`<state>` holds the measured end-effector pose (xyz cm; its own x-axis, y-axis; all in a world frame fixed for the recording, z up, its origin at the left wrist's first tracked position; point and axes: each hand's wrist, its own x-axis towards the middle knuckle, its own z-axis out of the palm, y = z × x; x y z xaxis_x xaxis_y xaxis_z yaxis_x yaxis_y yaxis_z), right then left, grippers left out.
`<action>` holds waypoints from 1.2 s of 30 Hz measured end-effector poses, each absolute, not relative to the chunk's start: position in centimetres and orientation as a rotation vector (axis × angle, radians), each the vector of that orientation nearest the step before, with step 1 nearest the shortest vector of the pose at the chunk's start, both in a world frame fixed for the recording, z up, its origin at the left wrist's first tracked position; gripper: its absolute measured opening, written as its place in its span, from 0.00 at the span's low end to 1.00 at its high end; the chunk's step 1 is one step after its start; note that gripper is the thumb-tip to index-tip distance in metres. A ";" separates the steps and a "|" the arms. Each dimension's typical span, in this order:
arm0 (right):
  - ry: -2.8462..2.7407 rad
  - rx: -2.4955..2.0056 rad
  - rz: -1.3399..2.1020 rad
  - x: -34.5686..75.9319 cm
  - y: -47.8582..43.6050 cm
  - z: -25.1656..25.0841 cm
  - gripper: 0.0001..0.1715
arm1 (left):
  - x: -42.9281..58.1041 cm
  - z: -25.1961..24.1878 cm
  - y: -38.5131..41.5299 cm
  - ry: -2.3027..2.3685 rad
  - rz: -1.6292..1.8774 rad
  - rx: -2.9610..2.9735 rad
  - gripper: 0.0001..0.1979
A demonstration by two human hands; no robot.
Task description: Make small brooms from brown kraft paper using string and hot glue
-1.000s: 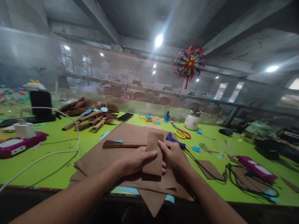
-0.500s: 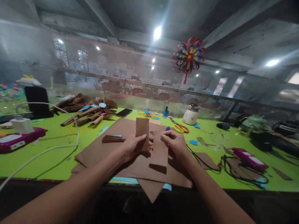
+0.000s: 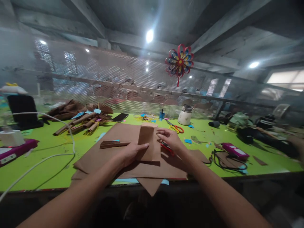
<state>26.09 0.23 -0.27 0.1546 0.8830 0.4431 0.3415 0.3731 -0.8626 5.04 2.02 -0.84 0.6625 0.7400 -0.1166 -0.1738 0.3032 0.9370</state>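
My left hand [image 3: 133,151] grips brown paper strips [image 3: 145,142], its thumb lying across the front. Two strips overlap there, one tilted over the other, raised above larger brown paper sheets [image 3: 106,161]. My right hand [image 3: 169,139] is at the strips' upper right edge, with thumb and fingertips slightly apart. Whether those fingertips touch the paper is hard to see. Under the right hand lies a red and dark tool [image 3: 167,148], partly covered. Left of the strips, a pleated brown paper piece [image 3: 112,144] rests on the sheets.
Yellow-and-orange-handled scissors [image 3: 176,128], a white jar [image 3: 184,115] and a small blue bottle [image 3: 161,114] stand or lie behind. A phone [image 3: 120,117] and brown paper rolls [image 3: 78,122] are at the back left. A white cable [image 3: 73,139] loops at left; a black cable [image 3: 213,158] lies right.
The strip held by my right hand has moved left against the strip in my left hand; the two now overlap. My right fingers have loosened. The camera view has turned slightly right.
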 end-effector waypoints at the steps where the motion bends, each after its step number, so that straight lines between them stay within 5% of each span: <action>1: -1.433 -1.238 0.514 27.2 0.5 0.3 0.23 | 5.1 -1.0 2.2 0.648 0.705 1.091 0.19; 11: -1.802 -1.805 0.010 34.7 1.1 -0.9 0.09 | 5.0 -1.5 3.1 0.727 0.863 1.079 0.19; 20: -1.967 -1.902 -0.310 35.6 1.9 -4.0 0.08 | 4.7 -1.9 3.4 0.689 0.855 1.126 0.22; 36: -1.654 -2.253 -0.662 49.4 -3.5 -1.3 0.16 | 4.7 -1.8 3.4 0.663 0.824 1.149 0.24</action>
